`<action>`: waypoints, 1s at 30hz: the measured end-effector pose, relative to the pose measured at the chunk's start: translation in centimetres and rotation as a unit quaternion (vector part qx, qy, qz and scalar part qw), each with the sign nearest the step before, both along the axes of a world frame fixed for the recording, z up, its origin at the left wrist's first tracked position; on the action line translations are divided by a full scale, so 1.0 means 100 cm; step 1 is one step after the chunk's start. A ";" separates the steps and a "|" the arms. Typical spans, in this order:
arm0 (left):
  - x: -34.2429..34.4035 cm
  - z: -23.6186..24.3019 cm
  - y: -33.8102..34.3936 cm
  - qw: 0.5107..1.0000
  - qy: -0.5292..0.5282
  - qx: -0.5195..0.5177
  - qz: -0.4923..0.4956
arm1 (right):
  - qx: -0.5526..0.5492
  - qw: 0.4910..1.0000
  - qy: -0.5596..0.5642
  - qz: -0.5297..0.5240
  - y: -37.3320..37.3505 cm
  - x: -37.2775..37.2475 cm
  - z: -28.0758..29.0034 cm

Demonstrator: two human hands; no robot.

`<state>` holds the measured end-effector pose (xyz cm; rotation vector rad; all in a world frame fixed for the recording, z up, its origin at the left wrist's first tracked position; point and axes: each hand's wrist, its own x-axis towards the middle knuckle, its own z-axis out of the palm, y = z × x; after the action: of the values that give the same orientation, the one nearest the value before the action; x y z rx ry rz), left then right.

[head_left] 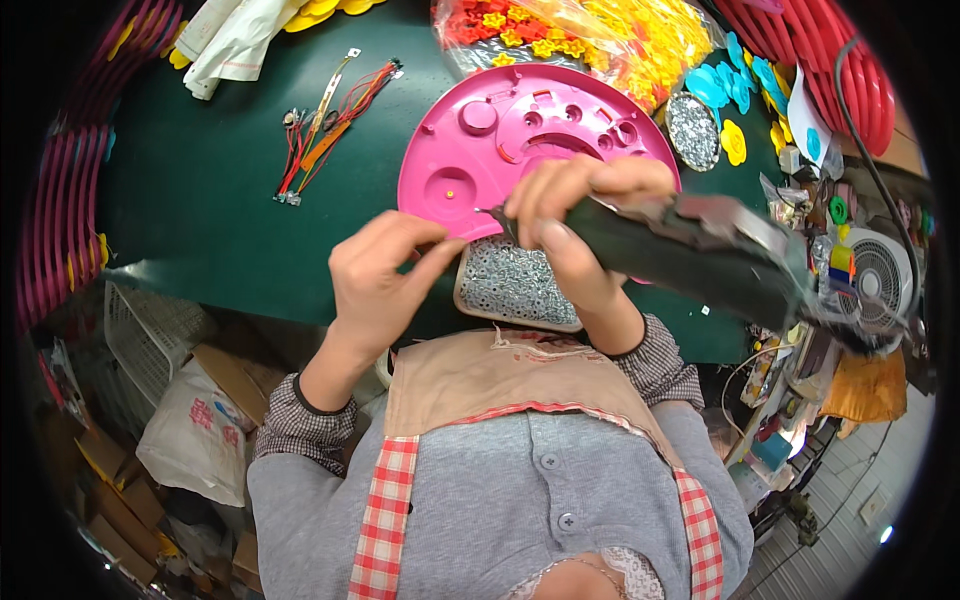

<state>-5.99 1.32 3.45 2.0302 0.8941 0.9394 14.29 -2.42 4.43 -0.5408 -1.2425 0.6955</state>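
My left hand (pixel 385 275) pinches the near-left rim of a pink plastic housing (pixel 430 170), which has round recesses and small posts. My right hand (pixel 570 240) grips a large dark powered driver (pixel 690 260), held sideways with its thin tip pointing left, close to my left fingertips at the housing's rim. Whether the tip touches anything is too small to tell. Beneath the housing's front edge, a shallow tray (pixel 530 323) holds small silver metal pieces (pixel 510 280).
Red-wired parts (pixel 320 140) lie left on the green table (pixel 210 200). Bags of red and yellow pieces (pixel 620 50), a dish of silver bits (pixel 692 130) and blue and yellow shapes (pixel 730 90) lie at the back. Pink stacks flank both sides; a fan (pixel 875 270) stands right.
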 end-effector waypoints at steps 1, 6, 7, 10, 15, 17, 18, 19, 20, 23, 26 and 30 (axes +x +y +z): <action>-0.005 0.001 0.002 0.999 -0.002 -0.042 0.024 | 0.005 1.000 0.009 -0.004 0.009 -0.005 -0.010; -0.026 -0.022 0.004 0.992 -0.042 -0.114 0.041 | -0.025 0.999 0.026 -0.012 0.024 -0.016 -0.030; -0.026 -0.026 0.003 0.990 -0.052 -0.123 0.039 | -0.024 0.999 0.026 -0.014 0.026 -0.016 -0.033; -0.024 -0.036 0.003 0.984 -0.067 -0.160 0.039 | -0.026 0.999 0.030 -0.004 0.032 -0.018 -0.038; -0.024 -0.047 0.007 0.980 -0.090 -0.177 0.015 | -0.053 0.998 0.027 0.004 0.038 -0.021 -0.052; -0.022 -0.053 0.009 0.975 -0.118 -0.187 0.004 | -0.056 0.998 -0.003 0.027 0.042 -0.017 -0.051; -0.019 -0.056 0.009 0.973 -0.132 -0.191 -0.003 | -0.056 0.998 -0.018 0.037 0.044 -0.015 -0.049; -0.016 -0.059 0.009 0.971 -0.142 -0.191 -0.009 | -0.055 0.997 -0.019 0.047 0.045 -0.018 -0.049; -0.016 -0.060 0.007 0.974 -0.133 -0.183 -0.012 | -0.054 0.997 -0.019 0.057 0.045 -0.022 -0.050; -0.013 -0.058 0.006 0.977 -0.119 -0.174 -0.022 | -0.060 0.995 -0.030 0.069 0.043 -0.022 -0.051; -0.014 -0.052 0.007 0.974 -0.119 -0.191 -0.015 | -0.127 0.992 -0.002 0.009 0.035 -0.023 -0.038; -0.010 -0.042 0.013 0.998 -0.059 -0.012 -0.028 | -0.042 0.994 0.053 0.081 0.021 -0.007 -0.003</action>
<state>-7.04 2.65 -0.75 1.9476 0.7780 1.0023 13.56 -0.33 4.17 -0.4702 -1.1704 0.9047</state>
